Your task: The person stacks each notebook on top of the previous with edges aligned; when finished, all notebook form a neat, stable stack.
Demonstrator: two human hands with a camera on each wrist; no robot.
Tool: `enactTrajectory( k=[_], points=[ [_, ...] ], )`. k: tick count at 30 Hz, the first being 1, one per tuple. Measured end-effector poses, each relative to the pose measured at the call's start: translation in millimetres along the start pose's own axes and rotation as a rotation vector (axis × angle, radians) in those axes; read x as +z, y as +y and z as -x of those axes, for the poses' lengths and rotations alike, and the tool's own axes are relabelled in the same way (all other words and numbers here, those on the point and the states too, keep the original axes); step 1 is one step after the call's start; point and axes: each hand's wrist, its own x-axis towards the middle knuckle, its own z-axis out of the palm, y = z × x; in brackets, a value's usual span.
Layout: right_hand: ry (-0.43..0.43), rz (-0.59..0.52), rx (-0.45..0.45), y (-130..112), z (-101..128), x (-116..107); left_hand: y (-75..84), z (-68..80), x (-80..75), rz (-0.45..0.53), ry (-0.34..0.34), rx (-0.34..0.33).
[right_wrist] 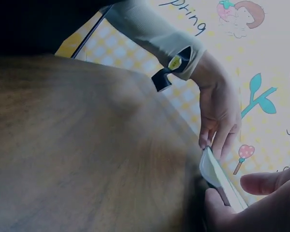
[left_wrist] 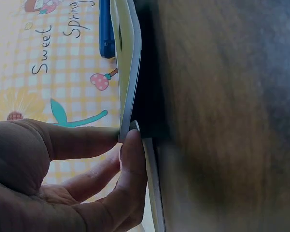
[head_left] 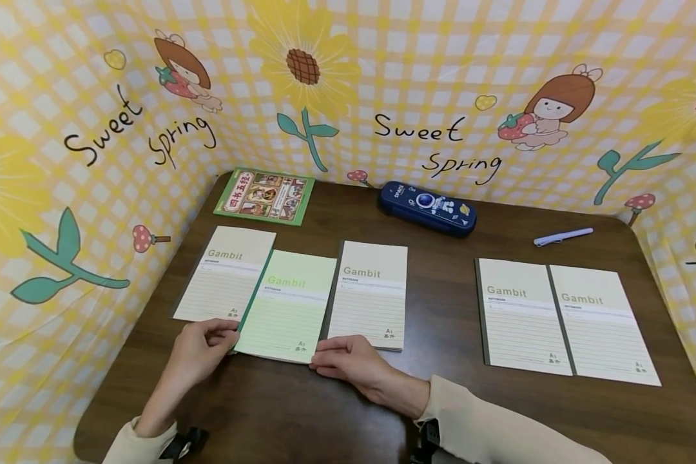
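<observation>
A notebook with a light green cover and "Gambit" printed on it is held at its two near corners. My left hand pinches the left corner; the left wrist view shows the notebook's edge between thumb and fingers. At the right corner, my right hand grips the notebook between thumb and fingers. In the right wrist view the notebook bows slightly between both hands. A cream notebook lies to its left, partly overlapped by it in the head view. Another cream notebook lies close on its right.
Two more cream notebooks lie side by side at the right of the dark wooden table. Behind are a green-bordered picture book, a navy pencil case and a lavender pen. Printed checked cloth walls the table.
</observation>
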Motion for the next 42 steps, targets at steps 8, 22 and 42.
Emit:
enactTrajectory(
  k=[8,22,42],
  points=[
    [-0.017,-0.070,-0.019,-1.9,-8.5,1.7,1.5,3.1,-10.2,0.057,-0.003,0.008],
    [-0.027,0.005,-0.106,-10.1,-7.3,-1.8,15.3,11.6,-19.3,0.141,0.034,0.039],
    [0.111,0.078,-0.208,-10.0,19.6,-67.6,51.9,-18.4,36.3,0.320,-0.081,0.122]
  ],
)
